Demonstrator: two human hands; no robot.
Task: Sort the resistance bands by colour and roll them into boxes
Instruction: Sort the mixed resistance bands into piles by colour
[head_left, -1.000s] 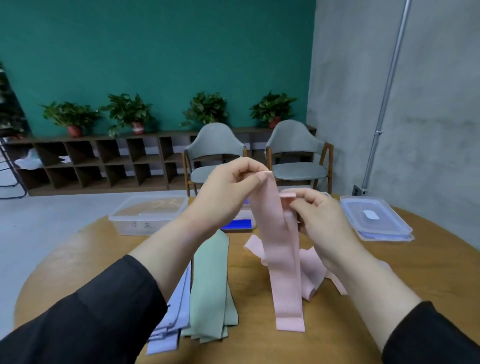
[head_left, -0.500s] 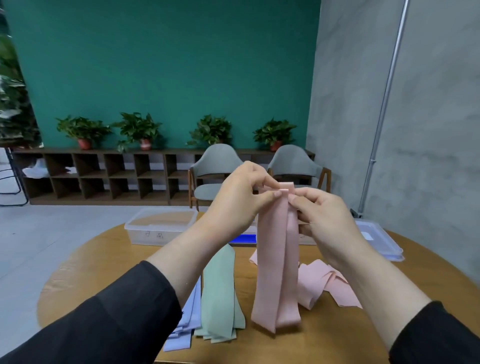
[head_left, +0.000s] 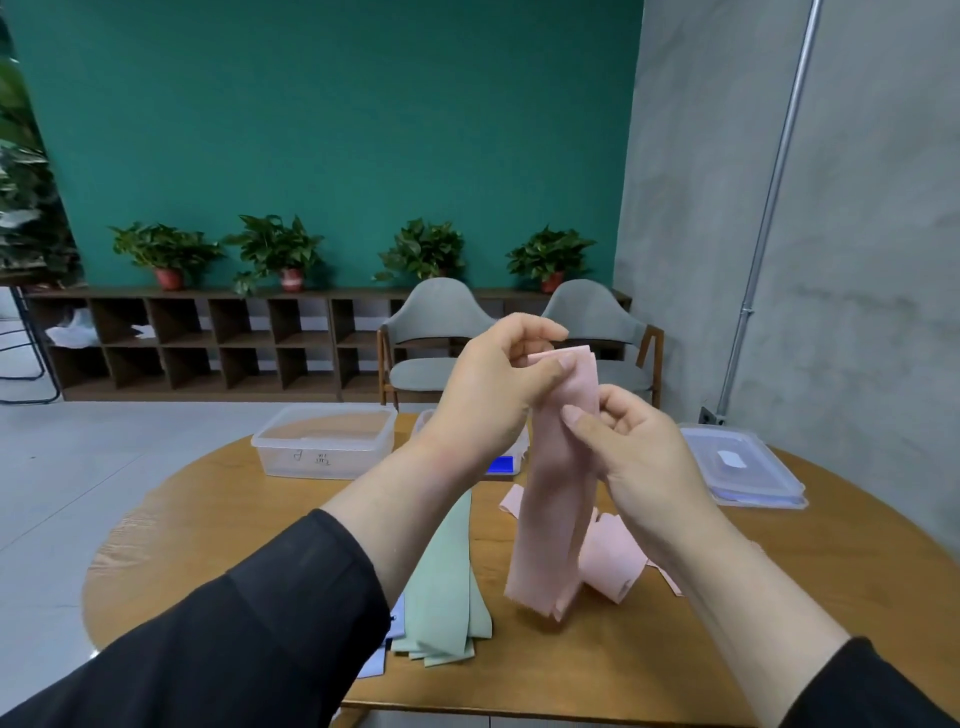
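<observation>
- So the pink band (head_left: 558, 483) got doubled over: a second ago it hung as one long strip down to the table, now it's a shorter folded bundle with the layered ends up top and the loop end hanging just above the table (head_left: 779, 597).
- Left hand (head_left: 498, 395) pinches the top edges, thumb and fingers clamped on the stacked layers. It's been up there the whole time.
- Right hand (head_left: 639, 447) has dropped a bit lower down the band, thumb pressing the front, other fingers curled round the right edge.
- My read: it's folded short enough that rolling could start next, then into a box. Sorting looks mostly done, with the green pile (head_left: 447, 587) flat by the left forearm and the loose pink bands (head_left: 608, 566) behind the held one.
- Hard to see: the blue bands (head_left: 395, 623) are nearly all under the left sleeve, just a sliver showing.
- The clear box (head_left: 324, 441) has writing on it I can't read. A second box behind the left hand is mostly blocked, only a blue patch shows.
- Lidded box (head_left: 743, 467) on the right: can't tell what's inside.
- How many layers are in the fold? Can't count them.
</observation>
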